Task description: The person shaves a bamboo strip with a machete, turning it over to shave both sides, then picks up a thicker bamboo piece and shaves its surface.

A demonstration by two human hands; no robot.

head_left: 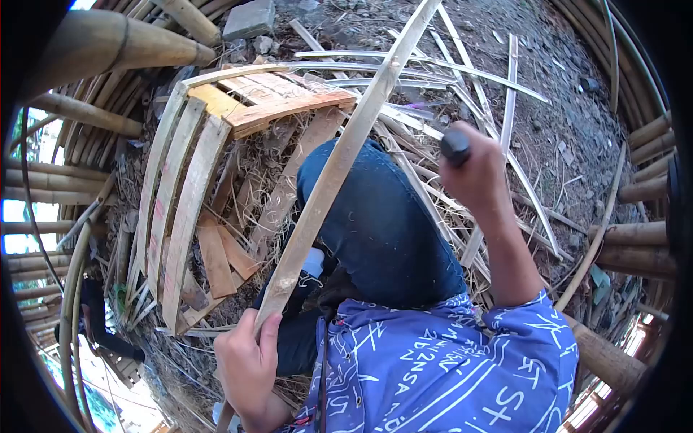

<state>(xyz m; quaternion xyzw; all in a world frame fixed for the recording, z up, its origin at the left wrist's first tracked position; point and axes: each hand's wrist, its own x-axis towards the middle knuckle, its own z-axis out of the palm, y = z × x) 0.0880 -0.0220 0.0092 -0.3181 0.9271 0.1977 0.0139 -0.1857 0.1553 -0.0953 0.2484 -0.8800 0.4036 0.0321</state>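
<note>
My left hand [247,359] is closed around the lower end of a long, flat bamboo strip [336,173]. The strip slants up and to the right, passing in front of my bent knee and out of the top of the view. My right hand [476,173], to the right of the strip and apart from it, is wrapped around a black-handled tool [455,147]. Only the round butt of the handle shows clearly; I cannot make out its working end.
A slatted wooden crate [195,209] lies left of my knee. Bamboo strips [511,94] and shavings cover the ground ahead and to the right. A grey block [249,19] sits at the back. Bamboo poles [123,50] line the sides. Part of a person [108,335] shows far left.
</note>
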